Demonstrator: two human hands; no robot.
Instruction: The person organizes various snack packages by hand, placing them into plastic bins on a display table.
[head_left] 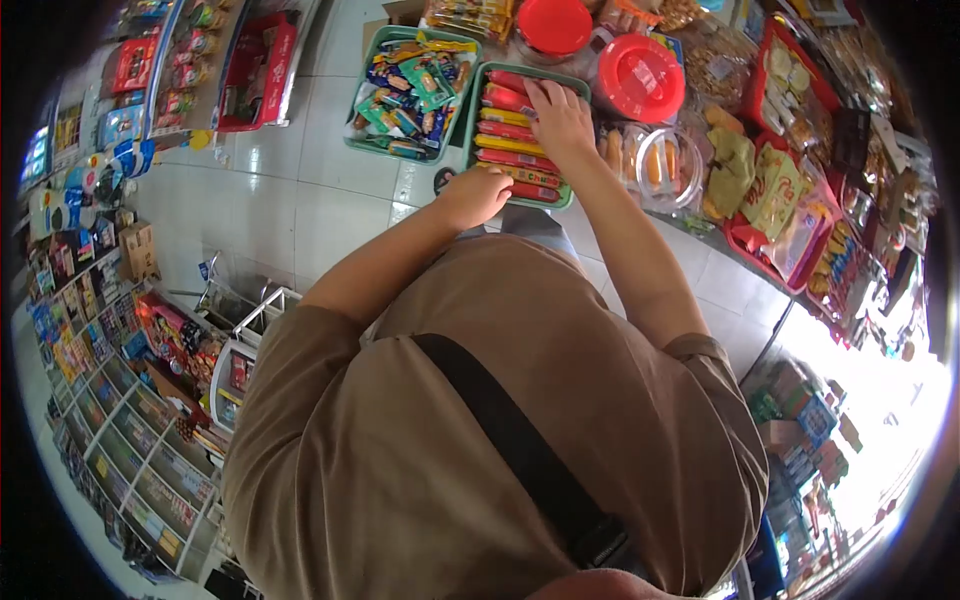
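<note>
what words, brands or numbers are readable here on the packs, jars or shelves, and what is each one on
None can be read in this view.
Red and yellow packs under the right hand: print too blurred.
Blue and green packs: print too small.
Red lids: no lettering can be made out.
Shelf goods: labels too small.

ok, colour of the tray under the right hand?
Green: the rectangular plastic tray under the right hand has a green rim. Head view.
</note>
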